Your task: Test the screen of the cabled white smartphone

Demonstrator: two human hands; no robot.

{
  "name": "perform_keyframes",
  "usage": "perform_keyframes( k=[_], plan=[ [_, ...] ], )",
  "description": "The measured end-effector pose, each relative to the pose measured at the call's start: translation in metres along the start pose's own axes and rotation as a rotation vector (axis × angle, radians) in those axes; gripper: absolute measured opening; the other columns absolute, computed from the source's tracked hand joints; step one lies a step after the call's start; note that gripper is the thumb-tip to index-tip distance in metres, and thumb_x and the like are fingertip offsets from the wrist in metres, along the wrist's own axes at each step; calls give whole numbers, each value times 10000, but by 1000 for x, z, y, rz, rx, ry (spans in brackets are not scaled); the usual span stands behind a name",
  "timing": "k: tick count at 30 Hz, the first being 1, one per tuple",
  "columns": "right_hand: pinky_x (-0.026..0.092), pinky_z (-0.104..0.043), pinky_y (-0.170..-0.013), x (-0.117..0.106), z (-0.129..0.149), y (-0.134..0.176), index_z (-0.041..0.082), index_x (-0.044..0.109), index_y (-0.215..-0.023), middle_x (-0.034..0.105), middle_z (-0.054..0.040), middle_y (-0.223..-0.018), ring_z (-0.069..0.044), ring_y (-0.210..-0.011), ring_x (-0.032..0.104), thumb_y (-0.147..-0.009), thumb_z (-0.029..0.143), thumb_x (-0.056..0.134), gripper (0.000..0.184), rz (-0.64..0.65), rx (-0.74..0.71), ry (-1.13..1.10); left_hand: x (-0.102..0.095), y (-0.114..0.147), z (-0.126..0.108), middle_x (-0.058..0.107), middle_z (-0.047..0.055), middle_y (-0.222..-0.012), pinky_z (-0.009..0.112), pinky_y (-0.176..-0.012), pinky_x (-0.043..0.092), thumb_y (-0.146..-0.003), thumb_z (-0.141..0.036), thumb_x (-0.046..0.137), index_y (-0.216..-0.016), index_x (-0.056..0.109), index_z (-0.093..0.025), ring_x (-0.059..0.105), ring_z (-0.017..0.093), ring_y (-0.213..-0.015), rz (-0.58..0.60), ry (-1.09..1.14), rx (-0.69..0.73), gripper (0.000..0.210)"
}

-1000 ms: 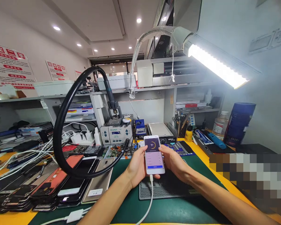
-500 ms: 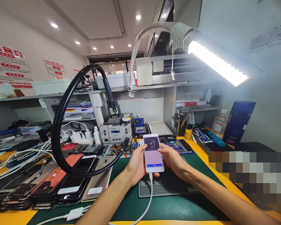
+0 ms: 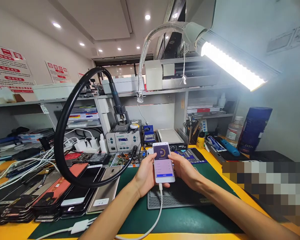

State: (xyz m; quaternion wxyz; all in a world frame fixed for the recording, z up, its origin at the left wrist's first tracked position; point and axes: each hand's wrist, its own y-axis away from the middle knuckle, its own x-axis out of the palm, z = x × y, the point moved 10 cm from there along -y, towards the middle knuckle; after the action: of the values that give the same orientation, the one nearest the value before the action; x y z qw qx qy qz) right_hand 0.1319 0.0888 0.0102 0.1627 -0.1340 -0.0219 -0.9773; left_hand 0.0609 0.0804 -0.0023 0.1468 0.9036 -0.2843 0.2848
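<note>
A white smartphone (image 3: pixel 164 163) is held upright between both hands, its lit screen showing a dial at the top and a blue bar near the bottom. My left hand (image 3: pixel 145 173) is closed around the phone's left edge, with fingertips showing below its lower end. On the opposite edge, my right hand (image 3: pixel 183 168) grips the phone, its thumb by the screen's right side; its other fingers are mostly hidden. A white charging cable (image 3: pixel 160 200) is plugged into the phone's bottom and curves down to the front edge. Beneath the hands lies a dark perforated pad (image 3: pixel 162 201) on a green mat (image 3: pixel 190 221).
Stacked phones (image 3: pixel 75 190) crowd the left, with a thick black hose (image 3: pixel 58 133) looping above them from the grey soldering station (image 3: pixel 123 141). A bright lamp (image 3: pixel 232 65) hangs over the right. Behind the phone stands a flat heating plate (image 3: pixel 171 136). White cables (image 3: pixel 27 170) spread at left.
The view has shifted very slightly. Both hands still hold the phone in nearly the same place, with the cable plugged in.
</note>
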Motion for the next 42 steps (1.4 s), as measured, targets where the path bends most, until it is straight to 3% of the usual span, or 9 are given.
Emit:
perform_keyframes(
  k=[6,12,17,25,35,42],
  plan=[
    [494,-350,-734,-2,-3,0,203,595,-1084,703,-67,-1005,-227,-863,635,-929,491,486,345,-8,16,13,1,2,-1,686,190,-1084,407,-520,592,-964,-460,418,-1316,572,-97,692,288,-785,-12,-4,-6,529],
    [481,-350,-684,1,0,0,190,605,-1025,705,-71,-948,-234,-814,633,-905,489,493,341,21,11,49,3,3,-2,697,180,-1075,374,-572,600,-976,-450,413,-1341,566,-135,700,281,-839,3,15,-5,506],
    [453,-316,-633,0,0,1,216,576,-1049,683,-34,-880,-203,-722,611,-825,414,577,298,13,15,47,4,4,-2,689,174,-1081,365,-522,586,-967,-467,422,-1355,561,-143,696,286,-822,7,17,-4,524],
    [437,-300,-589,-2,2,1,206,593,-1041,664,-11,-827,-182,-665,594,-655,270,588,391,-28,11,87,3,2,-1,680,184,-1074,403,-515,594,-966,-432,378,-1337,561,-105,680,276,-780,-6,7,-6,527],
    [457,-296,-565,-5,-4,-3,215,587,-1082,669,-11,-838,-174,-642,610,-776,307,616,321,9,-20,138,1,0,1,674,216,-1147,384,-506,583,-937,-404,426,-1405,510,-92,696,297,-799,4,2,-1,568],
    [404,-264,-570,-5,1,-3,206,606,-1050,660,-8,-840,-154,-663,577,-761,277,612,297,-29,-45,166,-1,2,1,688,197,-1093,378,-514,579,-947,-407,418,-1405,510,-106,695,293,-786,-21,-9,-9,555]
  ],
)
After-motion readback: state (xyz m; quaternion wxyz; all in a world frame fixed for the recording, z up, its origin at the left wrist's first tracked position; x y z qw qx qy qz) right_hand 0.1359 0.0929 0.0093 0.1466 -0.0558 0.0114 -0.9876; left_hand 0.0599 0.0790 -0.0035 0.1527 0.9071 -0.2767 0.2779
